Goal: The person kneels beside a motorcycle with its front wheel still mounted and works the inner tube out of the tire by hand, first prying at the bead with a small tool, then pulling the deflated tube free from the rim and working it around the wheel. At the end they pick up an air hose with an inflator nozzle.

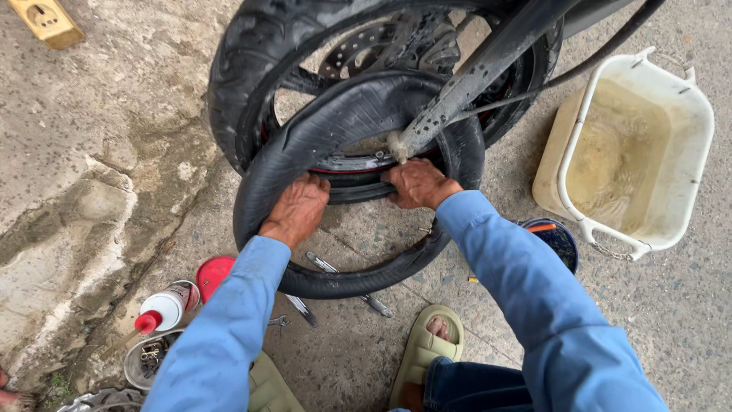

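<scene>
Fingertips of both the left hand [296, 210] and right hand [415, 183] tucked out of sight between the inner tube [358, 114] and wheel rim [358, 162], so can't tell how tight the curl is. Looks soft, floppy, light, probably a bit slick; best grabbed in fat folds near the rim. Tyre levers [347, 286] half hidden under the tube's hanging loop, tyre [236, 84] cut off at the top.
</scene>
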The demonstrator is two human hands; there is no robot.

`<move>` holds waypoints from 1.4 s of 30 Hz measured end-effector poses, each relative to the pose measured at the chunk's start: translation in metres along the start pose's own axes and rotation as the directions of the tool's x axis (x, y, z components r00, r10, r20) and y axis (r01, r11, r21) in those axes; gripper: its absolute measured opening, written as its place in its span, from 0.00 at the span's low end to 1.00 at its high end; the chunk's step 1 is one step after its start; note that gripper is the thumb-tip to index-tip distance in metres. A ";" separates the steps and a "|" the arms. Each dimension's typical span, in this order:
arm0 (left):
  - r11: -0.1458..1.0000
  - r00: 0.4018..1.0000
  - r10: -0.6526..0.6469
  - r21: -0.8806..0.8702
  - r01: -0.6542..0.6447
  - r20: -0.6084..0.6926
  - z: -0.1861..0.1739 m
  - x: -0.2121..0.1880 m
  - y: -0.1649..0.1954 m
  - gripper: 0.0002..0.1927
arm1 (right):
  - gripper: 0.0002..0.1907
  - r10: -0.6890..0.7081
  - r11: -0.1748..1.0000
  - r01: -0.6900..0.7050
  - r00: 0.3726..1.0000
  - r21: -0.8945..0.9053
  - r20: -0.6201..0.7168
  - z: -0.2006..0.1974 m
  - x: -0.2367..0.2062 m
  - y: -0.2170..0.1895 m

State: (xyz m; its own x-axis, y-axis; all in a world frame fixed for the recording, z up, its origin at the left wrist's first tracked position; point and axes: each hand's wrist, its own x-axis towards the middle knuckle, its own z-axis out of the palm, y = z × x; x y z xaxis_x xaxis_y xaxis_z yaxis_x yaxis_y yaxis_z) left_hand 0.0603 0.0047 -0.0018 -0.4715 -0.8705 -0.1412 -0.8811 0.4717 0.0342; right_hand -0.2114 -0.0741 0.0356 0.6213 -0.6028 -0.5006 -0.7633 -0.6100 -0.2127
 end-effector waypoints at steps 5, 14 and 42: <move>0.988 0.980 -0.047 0.133 0.074 -0.196 0.008 0.011 0.014 0.26 | 0.19 -0.044 0.999 0.042 0.967 -0.015 -0.249 0.038 0.001 -0.029; 1.000 0.993 0.025 0.009 -0.024 -0.114 0.000 0.001 0.007 0.13 | 0.26 -0.113 0.887 0.279 0.904 0.369 -0.412 0.024 0.027 -0.082; 0.999 0.999 -0.032 0.031 0.032 0.008 -0.021 0.007 0.028 0.24 | 0.15 0.041 0.970 0.026 0.963 0.243 -0.268 0.036 0.009 -0.071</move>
State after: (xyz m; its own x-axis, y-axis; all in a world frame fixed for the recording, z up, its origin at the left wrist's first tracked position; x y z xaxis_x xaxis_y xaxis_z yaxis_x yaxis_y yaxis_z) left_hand 0.0316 0.0084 0.0191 -0.4426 -0.8841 -0.1500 -0.8942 0.4478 -0.0007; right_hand -0.1578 -0.0181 0.0160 0.6143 -0.7429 -0.2660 -0.7669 -0.4827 -0.4230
